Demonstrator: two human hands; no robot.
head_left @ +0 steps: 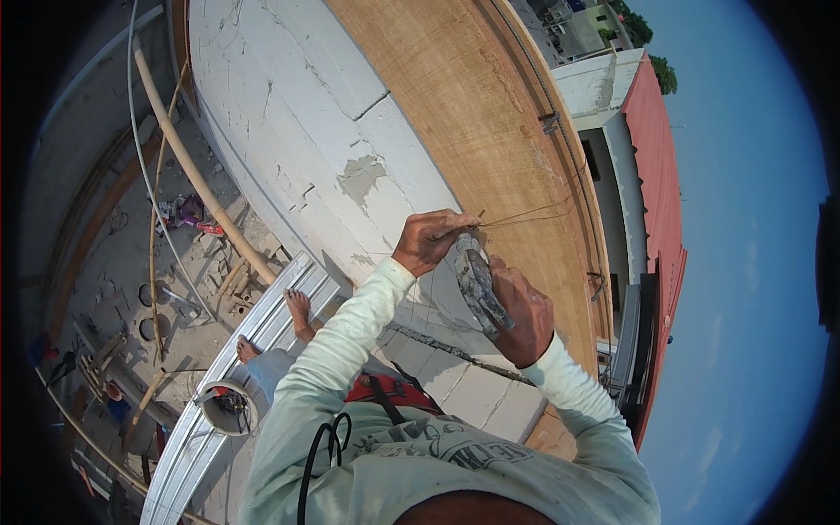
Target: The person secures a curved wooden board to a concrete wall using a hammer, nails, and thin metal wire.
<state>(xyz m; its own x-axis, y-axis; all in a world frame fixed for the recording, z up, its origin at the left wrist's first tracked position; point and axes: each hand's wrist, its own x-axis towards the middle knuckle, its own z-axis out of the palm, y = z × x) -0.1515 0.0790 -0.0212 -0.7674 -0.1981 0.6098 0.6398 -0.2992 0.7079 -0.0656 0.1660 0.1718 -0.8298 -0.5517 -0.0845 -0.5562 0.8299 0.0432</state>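
My left hand is closed in a pinch on thin tie wire, just above the wooden board's lower edge. The wire runs rightward in loose strands across the board. My right hand is wrapped round the handles of worn, grey-crusted pincers. Their head is up beside my left fingertips, close to the wire. Whether the jaws bite on the wire is hard to make out. Behind both hands stands a white block wall with a patch of grey mortar.
My bare feet are on a ribbed metal plank, with a bucket of tools beside them. Far below lies ground with rubble. A bamboo pole slants up at left. A steel bar follows the board's outer edge; a red roof lies beyond.
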